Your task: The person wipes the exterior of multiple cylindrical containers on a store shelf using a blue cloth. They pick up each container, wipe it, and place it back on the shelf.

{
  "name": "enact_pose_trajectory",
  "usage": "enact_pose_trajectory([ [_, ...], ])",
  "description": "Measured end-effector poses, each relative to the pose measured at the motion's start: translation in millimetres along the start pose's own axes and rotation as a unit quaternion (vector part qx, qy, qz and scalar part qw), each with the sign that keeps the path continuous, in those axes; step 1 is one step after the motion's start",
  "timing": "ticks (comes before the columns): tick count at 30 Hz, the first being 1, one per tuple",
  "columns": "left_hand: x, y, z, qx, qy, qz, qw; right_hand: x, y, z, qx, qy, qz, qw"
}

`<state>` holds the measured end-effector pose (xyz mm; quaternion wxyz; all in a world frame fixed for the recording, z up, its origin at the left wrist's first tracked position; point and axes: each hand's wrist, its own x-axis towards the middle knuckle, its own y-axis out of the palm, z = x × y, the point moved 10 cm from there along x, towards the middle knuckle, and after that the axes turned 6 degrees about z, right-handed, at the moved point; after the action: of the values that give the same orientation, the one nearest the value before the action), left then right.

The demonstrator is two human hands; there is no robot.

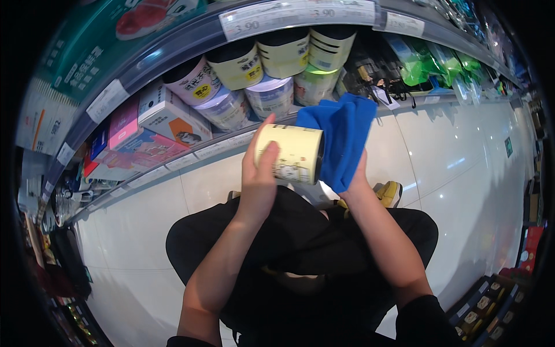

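A pale yellow cylindrical container (297, 152) with printed drawings lies sideways in my left hand (259, 171), the thumb across its side. Its dark end faces right. A folded blue cloth (347, 139) is held up against or just beside that end by my right hand (359, 180), whose fingers are mostly hidden behind the cloth. Both hands are above my bent knees, in front of a low shop shelf. Similar yellow containers (284, 56) and a pink one (195, 84) stand there on top of lidded tubs (271, 95).
The shelf's front edge (225, 145) curves close beyond my hands. Boxes (173, 115) stand at its left, green packages (409, 65) and black packaged goods (373, 60) at its right. An upper shelf edge (299, 17) bears price tags. Display trays (485, 308) stand at lower right on the tiled floor.
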<state>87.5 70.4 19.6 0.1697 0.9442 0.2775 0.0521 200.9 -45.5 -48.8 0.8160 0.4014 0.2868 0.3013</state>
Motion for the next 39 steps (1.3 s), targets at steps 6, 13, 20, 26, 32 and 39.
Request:
enact_pose_trajectory([
  [6,-4,-21,-13,0.073,0.096,-0.117,0.986,-13,24,-28,-0.142,0.042,0.064,0.987],
  [13,-6,-14,12,0.143,0.012,-0.087,0.986,-19,28,-22,-0.313,0.008,0.092,0.945],
  [20,-13,23,-15,0.222,0.128,0.043,0.966,-14,8,-25,-0.180,0.008,0.026,0.983],
  [26,-12,45,6,0.165,0.022,0.165,0.972,-9,-13,-11,-0.113,0.029,0.008,0.993],
  [32,-7,31,29,-0.083,-0.079,0.138,0.984,-13,-5,-11,-0.139,0.038,0.002,0.990],
  [39,-7,10,40,0.182,-0.078,0.063,0.978,-15,-3,-10,-0.134,-0.011,-0.002,0.991],
])
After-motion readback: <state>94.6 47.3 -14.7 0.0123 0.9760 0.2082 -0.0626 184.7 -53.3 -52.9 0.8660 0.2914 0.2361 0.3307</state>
